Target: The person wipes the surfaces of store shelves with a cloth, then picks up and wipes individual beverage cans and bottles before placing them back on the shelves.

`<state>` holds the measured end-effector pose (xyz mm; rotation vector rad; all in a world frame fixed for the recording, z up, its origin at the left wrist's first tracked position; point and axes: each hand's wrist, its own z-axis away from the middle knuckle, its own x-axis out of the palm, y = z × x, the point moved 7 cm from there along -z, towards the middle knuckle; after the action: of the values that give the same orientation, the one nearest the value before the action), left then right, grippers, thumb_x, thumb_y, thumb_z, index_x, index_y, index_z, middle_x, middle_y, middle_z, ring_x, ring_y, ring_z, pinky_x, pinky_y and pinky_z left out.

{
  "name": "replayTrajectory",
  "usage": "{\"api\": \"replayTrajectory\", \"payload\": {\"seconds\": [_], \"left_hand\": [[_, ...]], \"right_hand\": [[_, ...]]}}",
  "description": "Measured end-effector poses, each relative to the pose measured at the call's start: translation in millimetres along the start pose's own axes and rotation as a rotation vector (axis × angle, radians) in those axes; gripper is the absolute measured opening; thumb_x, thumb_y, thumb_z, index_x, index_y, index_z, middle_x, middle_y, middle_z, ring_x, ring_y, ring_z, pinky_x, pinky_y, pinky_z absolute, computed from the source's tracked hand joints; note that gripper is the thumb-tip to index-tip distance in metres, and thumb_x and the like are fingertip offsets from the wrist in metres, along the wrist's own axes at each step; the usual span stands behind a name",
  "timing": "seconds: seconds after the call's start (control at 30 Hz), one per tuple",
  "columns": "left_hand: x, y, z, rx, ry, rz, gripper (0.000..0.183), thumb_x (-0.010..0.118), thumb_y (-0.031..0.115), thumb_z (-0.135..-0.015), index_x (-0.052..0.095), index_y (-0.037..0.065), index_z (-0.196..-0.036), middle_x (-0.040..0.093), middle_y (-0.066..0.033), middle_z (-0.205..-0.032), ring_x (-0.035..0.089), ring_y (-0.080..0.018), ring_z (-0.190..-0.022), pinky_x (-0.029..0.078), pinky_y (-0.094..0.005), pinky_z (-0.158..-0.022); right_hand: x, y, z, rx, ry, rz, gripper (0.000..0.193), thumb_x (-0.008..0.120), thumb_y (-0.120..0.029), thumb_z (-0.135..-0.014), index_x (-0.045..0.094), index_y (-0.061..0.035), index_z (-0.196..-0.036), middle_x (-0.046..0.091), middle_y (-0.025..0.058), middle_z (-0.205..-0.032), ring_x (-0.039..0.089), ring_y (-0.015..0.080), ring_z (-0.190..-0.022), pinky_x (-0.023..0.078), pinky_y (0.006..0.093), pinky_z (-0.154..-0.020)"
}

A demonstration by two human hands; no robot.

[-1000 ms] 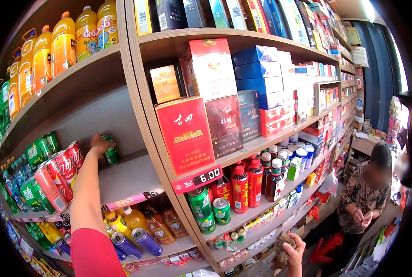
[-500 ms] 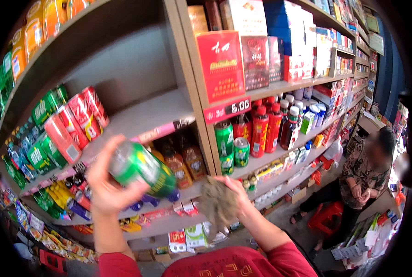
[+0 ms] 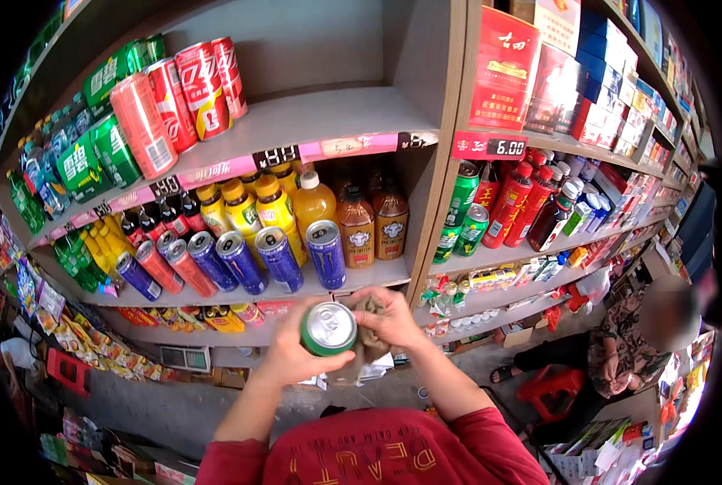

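Observation:
My left hand [image 3: 290, 349] is closed around a green drink can [image 3: 329, 330], its silver lid facing up. A crumpled brown-grey cloth [image 3: 367, 343] is bunched in my right hand [image 3: 389, 318], right beside the can. Both hands are in front of my chest, just below the shelf edge. Behind them on the shelf stands a row of purple cans [image 3: 326, 255], with orange-brown bottles [image 3: 355, 229] at its right end. Up on the left shelf are red cans [image 3: 202, 90] and green can packs [image 3: 102, 158].
A wooden upright [image 3: 444, 121] divides the shelving. To its right are red bottles [image 3: 509, 206], green cans [image 3: 472, 229] and a red carton [image 3: 504, 73]. At the right a person [image 3: 632, 347] sits beside a red stool [image 3: 551, 392]. Snack bags [image 3: 94, 331] hang at the lower left.
The green can has come down and rightward from the shelf front, turning from tilted to lid-up. My right hand has brought the cloth against or close to it. The view has shifted.

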<state>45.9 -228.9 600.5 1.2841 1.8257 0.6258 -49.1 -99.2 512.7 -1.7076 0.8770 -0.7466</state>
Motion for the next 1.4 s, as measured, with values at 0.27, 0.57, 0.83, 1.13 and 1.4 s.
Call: {"api": "replayTrajectory", "payload": {"seconds": [0.27, 0.57, 0.83, 1.13, 1.4], "left_hand": [[3, -26, 15, -0.156, -0.031, -0.179, 0.074, 0.084, 0.022, -0.05, 0.048, 0.0, -0.111, 0.062, -0.0156, -0.095, 0.063, -0.0271, -0.086, 0.05, -0.0362, -0.074], [30, -28, -1, -0.152, -0.124, -0.201, 0.078, 0.082, 0.031, -0.051, 0.047, -0.002, -0.113, 0.059, -0.0215, -0.097, 0.06, -0.039, -0.089, 0.048, -0.0426, -0.076], [28, -53, 7, -0.116, -0.057, -0.291, 0.081, 0.082, 0.023, -0.051, 0.043, -0.006, -0.116, 0.058, -0.0248, -0.1, 0.057, -0.0409, -0.093, 0.047, -0.0448, -0.079], [36, -36, 4, -0.146, -0.028, 0.045, 0.063, 0.084, 0.012, -0.054, 0.052, 0.0, -0.107, 0.063, -0.0087, -0.092, 0.062, -0.0194, -0.083, 0.05, -0.0312, -0.074], [119, -15, -31, -0.056, -0.155, 0.307, 0.06, 0.084, 0.012, -0.06, 0.052, 0.0, -0.109, 0.06, -0.0066, -0.098, 0.058, -0.0145, -0.09, 0.048, -0.0299, -0.079]], "right_hand": [[51, -137, 50, -0.819, -0.24, 0.762, 0.038, 0.067, -0.008, -0.064, 0.057, 0.002, -0.099, 0.057, 0.0176, -0.102, 0.059, 0.0326, -0.086, 0.05, 0.0379, -0.074], [44, -137, 27, -0.86, -0.219, 0.898, 0.029, 0.062, -0.004, -0.061, 0.058, 0.0028, -0.089, 0.056, 0.0141, -0.087, 0.056, 0.0288, -0.071, 0.048, 0.036, -0.055], [62, -134, 51, -0.8, -0.19, 1.026, 0.031, 0.062, -0.006, -0.061, 0.056, 0.0035, -0.089, 0.052, 0.012, -0.08, 0.057, 0.0266, -0.069, 0.049, 0.0345, -0.051], [-25, -95, 37, -0.459, 0.05, 0.973, 0.035, 0.067, -0.015, -0.072, 0.053, 0.0029, -0.099, 0.058, 0.019, -0.092, 0.06, 0.0345, -0.08, 0.051, 0.0391, -0.065], [-54, -54, 75, -0.18, 0.156, 0.65, 0.095, 0.08, -0.041, -0.059, 0.035, 0.0079, -0.126, 0.061, 0.0253, -0.089, 0.06, 0.042, -0.082, 0.049, 0.044, -0.071]]}}
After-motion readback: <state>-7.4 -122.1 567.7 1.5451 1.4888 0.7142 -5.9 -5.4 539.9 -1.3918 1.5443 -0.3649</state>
